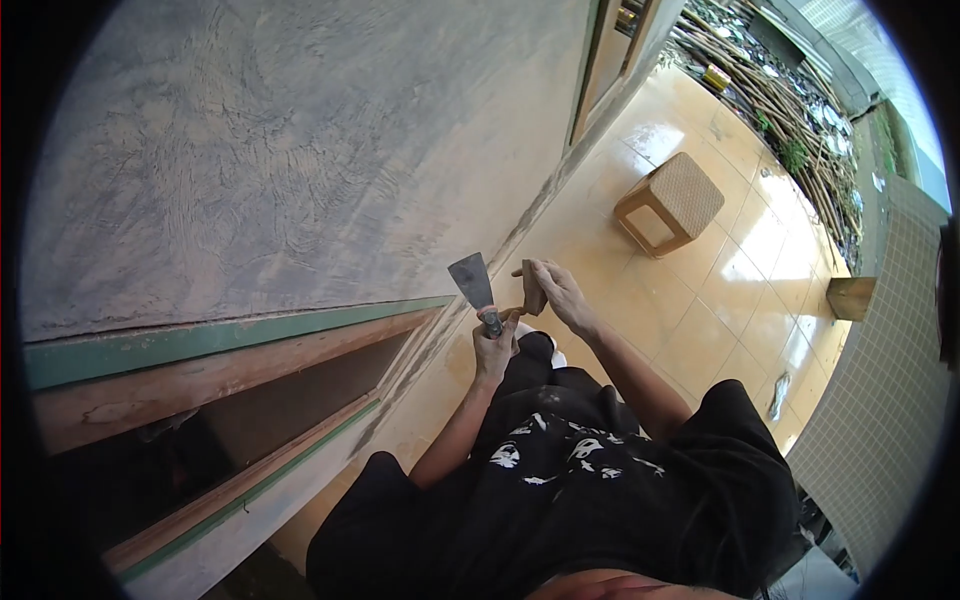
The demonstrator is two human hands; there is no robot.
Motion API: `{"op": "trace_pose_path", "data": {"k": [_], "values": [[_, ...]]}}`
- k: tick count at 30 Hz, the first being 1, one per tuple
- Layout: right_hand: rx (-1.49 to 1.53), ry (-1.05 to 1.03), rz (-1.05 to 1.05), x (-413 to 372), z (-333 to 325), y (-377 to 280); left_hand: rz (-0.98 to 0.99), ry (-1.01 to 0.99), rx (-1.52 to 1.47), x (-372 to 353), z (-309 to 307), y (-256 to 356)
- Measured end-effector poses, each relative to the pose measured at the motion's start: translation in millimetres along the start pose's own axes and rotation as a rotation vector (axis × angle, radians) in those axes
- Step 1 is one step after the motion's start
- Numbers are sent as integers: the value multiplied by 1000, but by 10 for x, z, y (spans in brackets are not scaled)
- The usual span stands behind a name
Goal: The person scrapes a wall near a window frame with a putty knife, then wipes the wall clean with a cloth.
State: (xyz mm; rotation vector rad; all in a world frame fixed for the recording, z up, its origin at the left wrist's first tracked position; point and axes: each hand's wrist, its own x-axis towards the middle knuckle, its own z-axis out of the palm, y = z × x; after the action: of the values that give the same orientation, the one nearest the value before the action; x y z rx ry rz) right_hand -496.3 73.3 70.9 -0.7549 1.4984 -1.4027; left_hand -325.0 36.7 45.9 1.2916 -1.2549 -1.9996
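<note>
My left hand [493,357] is closed around the handle of a putty knife [471,280], whose wide grey blade points up and away from me. Close to it, my right hand [562,293] grips a small flat brown piece [534,290] that looks like folded sandpaper or a sanding block; I cannot tell which. The fingertips of my left hand reach the lower edge of this piece. Both hands are dusty and held in front of my body, beside a wall [300,150] with rough, patchy grey plaster.
A green and reddish wooden frame [250,345] surrounds an opening at lower left. On the shiny tiled floor [690,310] stands a woven-look stool [672,205]. Bamboo poles and debris [790,110] lie beyond the floor's edge. A gridded sheet [880,400] hangs at right.
</note>
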Motion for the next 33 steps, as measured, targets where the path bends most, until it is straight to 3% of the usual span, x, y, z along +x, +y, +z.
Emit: {"op": "trace_pose_path", "data": {"k": [3, 8, 12, 14, 15, 18, 22, 23, 26, 29, 33], "values": [[27, -27, 30, -262, -22, -116, 77, -58, 107, -162, 163, 27], [-147, 119, -127, -877, -24, -173, 26, -195, 94, -469, 296, -220], [-291, 103, -39, -1324, -130, -5, -60, -255, 52, -695, 283, -410], [-100, 71, -164, -1527, -93, 159, -83, -276, 88, -778, 238, -433], [14, 96, -63, -1600, -54, 255, -98, -286, 140, -809, 199, -450], [270, 213, -65, -1710, 139, 515, -128, -279, 179, -864, 42, -509], [203, 94, -6, -1620, 260, 783, -134, -232, 158, -844, -243, -538], [217, 131, -115, -1561, 352, 836, -105, -218, 204, -805, -336, -547], [100, 47, 3, -1390, 452, 875, -122, -162, 276, -749, -735, -678], [112, 109, -73, -951, 530, 890, -84, -160, 333, -675, -1017, -619], [59, 210, -207, -267, 747, 671, -180, -61, 236, -644, -1413, -543]]}}
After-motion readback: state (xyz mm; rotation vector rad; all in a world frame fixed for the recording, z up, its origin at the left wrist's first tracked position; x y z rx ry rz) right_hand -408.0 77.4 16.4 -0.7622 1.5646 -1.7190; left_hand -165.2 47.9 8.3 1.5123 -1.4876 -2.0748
